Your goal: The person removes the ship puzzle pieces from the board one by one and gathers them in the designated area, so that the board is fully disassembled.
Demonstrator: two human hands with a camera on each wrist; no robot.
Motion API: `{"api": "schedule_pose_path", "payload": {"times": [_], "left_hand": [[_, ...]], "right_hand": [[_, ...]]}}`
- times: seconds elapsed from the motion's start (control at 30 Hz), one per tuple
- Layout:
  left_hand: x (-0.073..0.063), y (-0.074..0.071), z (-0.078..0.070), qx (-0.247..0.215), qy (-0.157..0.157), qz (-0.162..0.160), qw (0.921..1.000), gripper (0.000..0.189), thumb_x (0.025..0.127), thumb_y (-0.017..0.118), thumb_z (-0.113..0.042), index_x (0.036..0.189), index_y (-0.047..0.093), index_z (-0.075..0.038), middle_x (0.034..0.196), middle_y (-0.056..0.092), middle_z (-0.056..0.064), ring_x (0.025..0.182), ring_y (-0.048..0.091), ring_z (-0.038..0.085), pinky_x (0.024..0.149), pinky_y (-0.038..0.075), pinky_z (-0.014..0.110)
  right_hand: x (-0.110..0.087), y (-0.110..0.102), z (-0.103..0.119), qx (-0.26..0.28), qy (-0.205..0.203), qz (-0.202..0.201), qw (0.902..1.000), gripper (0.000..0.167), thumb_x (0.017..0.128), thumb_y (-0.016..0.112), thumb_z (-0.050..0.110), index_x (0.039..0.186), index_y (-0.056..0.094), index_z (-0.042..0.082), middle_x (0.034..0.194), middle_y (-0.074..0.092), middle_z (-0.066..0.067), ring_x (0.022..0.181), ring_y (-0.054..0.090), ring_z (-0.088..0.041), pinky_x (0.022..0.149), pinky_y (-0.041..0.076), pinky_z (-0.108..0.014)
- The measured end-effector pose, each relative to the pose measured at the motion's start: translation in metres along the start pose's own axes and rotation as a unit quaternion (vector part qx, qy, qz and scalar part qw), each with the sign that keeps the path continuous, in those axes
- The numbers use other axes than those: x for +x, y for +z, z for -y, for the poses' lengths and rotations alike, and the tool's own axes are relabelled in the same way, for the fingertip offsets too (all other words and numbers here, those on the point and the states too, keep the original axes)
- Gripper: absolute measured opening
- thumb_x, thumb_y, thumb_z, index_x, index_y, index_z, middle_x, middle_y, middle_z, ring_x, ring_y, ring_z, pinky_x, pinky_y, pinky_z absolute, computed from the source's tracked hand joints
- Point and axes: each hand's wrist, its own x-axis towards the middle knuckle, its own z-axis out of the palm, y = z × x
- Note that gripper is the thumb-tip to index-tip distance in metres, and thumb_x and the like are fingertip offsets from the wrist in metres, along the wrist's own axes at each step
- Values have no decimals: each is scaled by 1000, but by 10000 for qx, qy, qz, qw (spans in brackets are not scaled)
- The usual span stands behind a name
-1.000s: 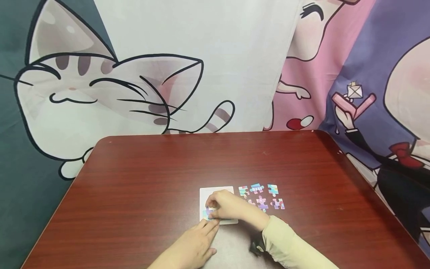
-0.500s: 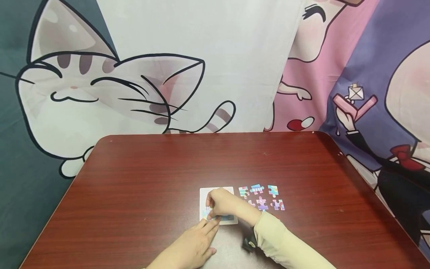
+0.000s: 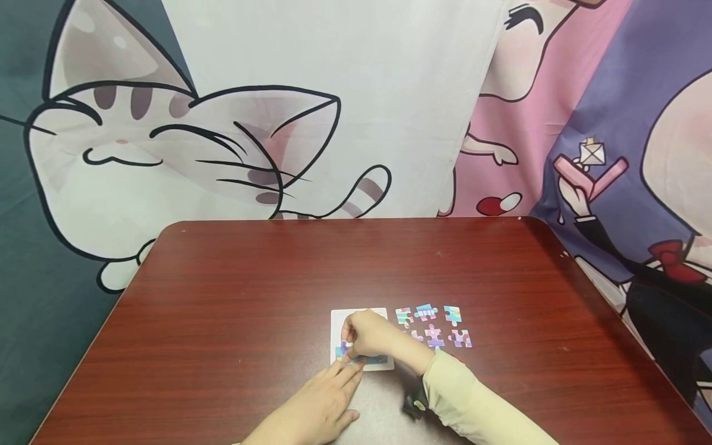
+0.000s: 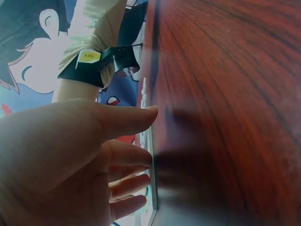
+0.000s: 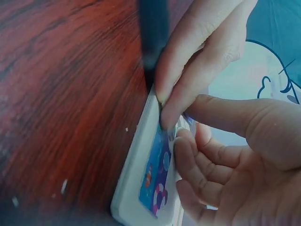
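Note:
A white puzzle tray (image 3: 337,318) lies near the table's front, with joined puzzle pieces (image 5: 160,176) in blue and purple along its near side. My right hand (image 3: 371,334) reaches over the tray and pinches a small purple puzzle piece (image 3: 345,347) between thumb and fingers at the left near corner. Much of that piece is hidden by fingertips. Palm down, my left hand (image 3: 325,395) lies at the near edge, its extended fingertips touching the tray's rim beside the right thumb. In the left wrist view, the left hand (image 4: 70,150) has its thumb apart from the fingers.
Several loose puzzle pieces (image 3: 434,335) lie in two rough rows right of the tray, some partly behind the right wrist. A black strap device (image 3: 413,405) hangs under the right sleeve. The red-brown table (image 3: 267,272) ends at a cartoon-printed curtain (image 3: 389,93).
My right hand and forearm have shifted slightly left, uncovering a blue strip along the tray's near side. The fingers stay at the same corner. The left hand has hardly moved.

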Motion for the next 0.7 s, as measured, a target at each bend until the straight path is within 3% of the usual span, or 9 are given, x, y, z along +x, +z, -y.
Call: {"api": "schedule_pose_path", "payload": {"times": [0.23, 0.33, 0.53, 0.7], "left_hand": [[1, 3, 0, 293, 118, -286, 9991, 60, 89, 56, -39, 133, 49, 3, 140, 45, 12, 130, 40, 28, 102, 41, 40], [1, 2, -1, 288, 69, -245, 9993, 61, 89, 57, -39, 133, 48, 2, 141, 44, 12, 130, 40, 28, 103, 41, 40], [1, 0, -2, 113, -66, 23, 9999, 60, 90, 54, -39, 135, 47, 1, 142, 44, 12, 132, 38, 28, 104, 39, 41], [0, -2, 3, -322, 27, 42, 9995, 59, 92, 52, -37, 136, 45, 2, 144, 40, 11, 134, 34, 27, 106, 36, 40]], "right_hand": [[-6, 2, -3, 343, -622, -268, 9971, 22, 67, 81, 10, 74, 61, 11, 63, 56, 8, 57, 48, 1, 57, 45, -13], [-8, 3, -6, 495, -881, -393, 9941, 18, 72, 78, 7, 75, 61, 11, 61, 57, 8, 55, 48, 3, 52, 45, -13], [-14, 1, -12, 593, -1419, -281, 9877, 14, 77, 74, 7, 78, 60, 12, 66, 60, 6, 60, 52, 3, 58, 48, -13], [-17, -1, -17, 725, -1560, -311, 9846, 13, 79, 72, 7, 84, 61, 11, 71, 61, 5, 66, 55, 3, 64, 50, -13]]}}
